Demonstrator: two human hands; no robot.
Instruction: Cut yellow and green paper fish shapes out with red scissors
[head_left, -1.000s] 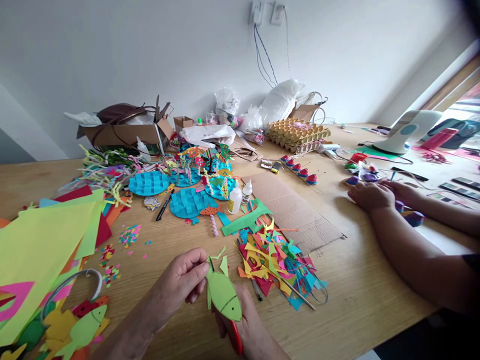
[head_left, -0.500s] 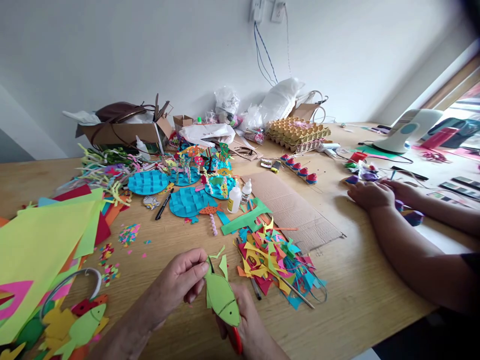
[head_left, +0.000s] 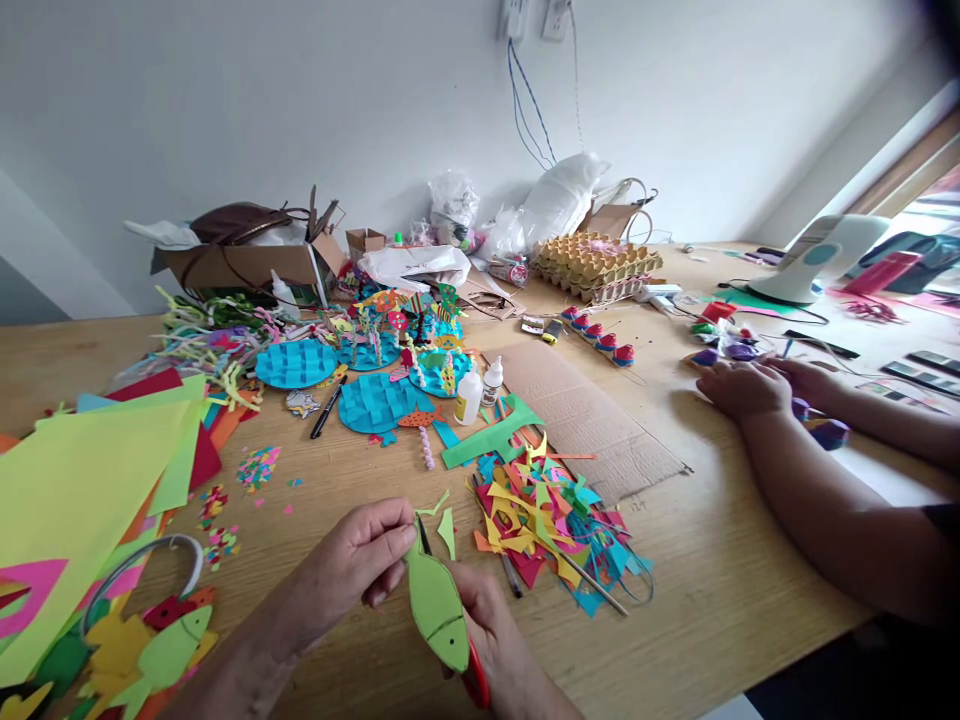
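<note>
My left hand pinches the tail end of a light green paper fish, which has a drawn gill line and a dot eye. My right hand is closed round red-handled scissors, partly hidden behind the fish. A dark blade tip shows beside the tail, close to my left fingertips. Thin green offcuts lie on the table just beyond. At the lower left, another green paper fish rests on yellow and red cut-outs beside a roll of tape.
Colourful paper scraps lie right of my hands, near a cardboard sheet. Glue bottles stand by blue decorated discs. Coloured paper sheets cover the left side. At the right, another person's hands work over painted pieces.
The fish has swung a little left and turned more upright, so its head now sits further left and lower. More of the scissor blade shows by the tail.
</note>
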